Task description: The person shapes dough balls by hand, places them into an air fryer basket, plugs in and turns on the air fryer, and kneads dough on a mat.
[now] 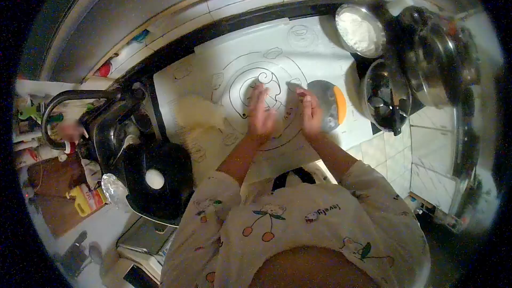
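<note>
Both of my hands are over a white mat [250, 48] printed with dark circles and small drawings. My left hand [261, 114] is near the middle of the rings, its fingers stretched forward and blurred by motion. A short gap to the right is my right hand [310, 111], its fingers extended and also a little blurred. I see nothing held in either hand. Just right of my right hand lies a grey, rounded scraper [326, 101] with an orange edge. A pale yellowish round patch [200, 113], possibly flattened dough, is left of my left hand.
A metal bowl of white powder [358, 32] stands at the back right. Nearer is a bowl with dark utensils [381, 93], beside stacked pots [437, 58]. To the left are a black sink [154, 154] with a white egg-like object [154, 179], and a black faucet [80, 94].
</note>
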`<move>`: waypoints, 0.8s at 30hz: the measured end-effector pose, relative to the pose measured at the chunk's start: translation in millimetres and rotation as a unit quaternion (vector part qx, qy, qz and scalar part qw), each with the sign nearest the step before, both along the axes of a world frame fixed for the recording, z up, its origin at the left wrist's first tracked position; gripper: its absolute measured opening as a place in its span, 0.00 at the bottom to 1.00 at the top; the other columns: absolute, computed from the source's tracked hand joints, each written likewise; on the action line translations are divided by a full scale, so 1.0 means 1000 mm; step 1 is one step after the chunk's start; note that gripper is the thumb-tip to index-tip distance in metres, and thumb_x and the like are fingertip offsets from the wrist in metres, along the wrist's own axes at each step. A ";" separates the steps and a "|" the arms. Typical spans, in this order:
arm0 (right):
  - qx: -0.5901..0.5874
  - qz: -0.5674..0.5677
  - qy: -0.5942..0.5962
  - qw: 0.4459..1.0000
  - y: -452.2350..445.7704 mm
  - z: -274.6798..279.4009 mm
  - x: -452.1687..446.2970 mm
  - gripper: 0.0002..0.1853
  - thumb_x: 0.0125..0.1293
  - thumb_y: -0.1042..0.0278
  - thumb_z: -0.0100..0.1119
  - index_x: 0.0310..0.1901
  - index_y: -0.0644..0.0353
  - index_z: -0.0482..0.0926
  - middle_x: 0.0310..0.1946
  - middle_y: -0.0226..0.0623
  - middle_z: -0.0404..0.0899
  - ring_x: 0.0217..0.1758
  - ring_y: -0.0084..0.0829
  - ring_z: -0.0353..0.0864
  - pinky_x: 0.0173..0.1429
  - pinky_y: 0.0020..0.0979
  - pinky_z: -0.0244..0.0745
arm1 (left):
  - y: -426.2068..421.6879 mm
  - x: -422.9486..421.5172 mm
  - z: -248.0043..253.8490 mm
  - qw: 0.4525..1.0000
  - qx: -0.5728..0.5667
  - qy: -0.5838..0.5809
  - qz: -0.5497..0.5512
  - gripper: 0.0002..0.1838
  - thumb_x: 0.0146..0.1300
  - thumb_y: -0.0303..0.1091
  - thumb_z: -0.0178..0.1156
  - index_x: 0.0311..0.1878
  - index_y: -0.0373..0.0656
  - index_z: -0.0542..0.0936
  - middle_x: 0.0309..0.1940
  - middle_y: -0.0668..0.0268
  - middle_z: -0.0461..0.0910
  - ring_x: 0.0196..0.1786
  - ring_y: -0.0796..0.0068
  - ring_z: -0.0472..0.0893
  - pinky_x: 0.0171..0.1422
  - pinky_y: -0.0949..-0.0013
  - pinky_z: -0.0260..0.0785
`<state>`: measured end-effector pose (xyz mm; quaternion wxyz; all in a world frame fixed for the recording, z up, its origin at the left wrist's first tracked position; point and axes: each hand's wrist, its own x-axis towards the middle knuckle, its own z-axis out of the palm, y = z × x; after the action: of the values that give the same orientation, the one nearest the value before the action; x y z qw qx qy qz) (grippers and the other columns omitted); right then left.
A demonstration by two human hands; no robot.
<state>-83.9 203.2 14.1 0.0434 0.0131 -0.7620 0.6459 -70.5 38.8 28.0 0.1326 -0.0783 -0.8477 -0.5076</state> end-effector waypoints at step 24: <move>0.111 0.121 0.068 0.984 -0.048 -0.019 0.028 0.24 0.72 0.59 0.30 0.56 0.69 0.68 0.55 0.45 0.71 0.59 0.35 0.68 0.64 0.33 0.61 | 0.018 0.050 -0.015 0.911 0.402 -0.078 0.052 0.37 0.64 0.61 0.39 0.59 0.33 0.65 0.57 0.56 0.68 0.59 0.62 0.67 0.65 0.62 0.56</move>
<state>-55.7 155.0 -4.9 0.0148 0.1541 -0.8173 0.5550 -20.4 57.0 13.3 0.1125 0.0654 -0.5827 -0.8022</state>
